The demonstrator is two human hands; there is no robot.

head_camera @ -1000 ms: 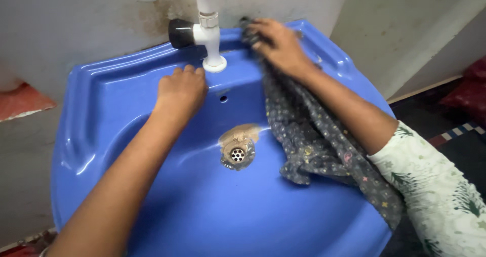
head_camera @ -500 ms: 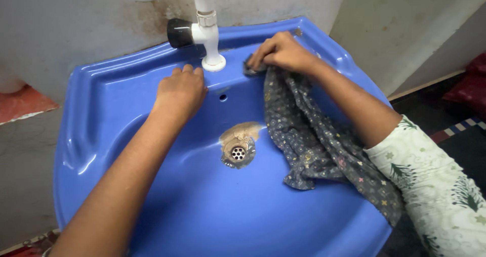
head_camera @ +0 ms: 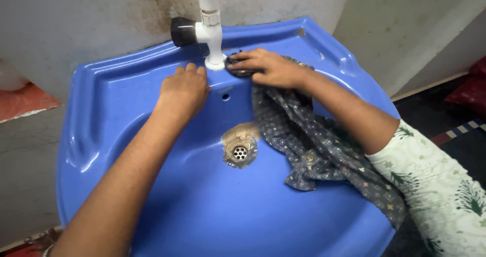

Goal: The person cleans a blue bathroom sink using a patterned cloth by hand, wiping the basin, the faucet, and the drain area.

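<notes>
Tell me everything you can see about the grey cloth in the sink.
The cloth is dark grey fabric, soft and thin-looking, printed with small pale flowers and stars. It is crumpled, not folded. Its top end is bunched under the right hand, pressed on the back ledge of the blue sink beside the white tap. From there it trails down the right side of the basin, right of the drain, under the forearm, and drapes over the front rim.
</notes>
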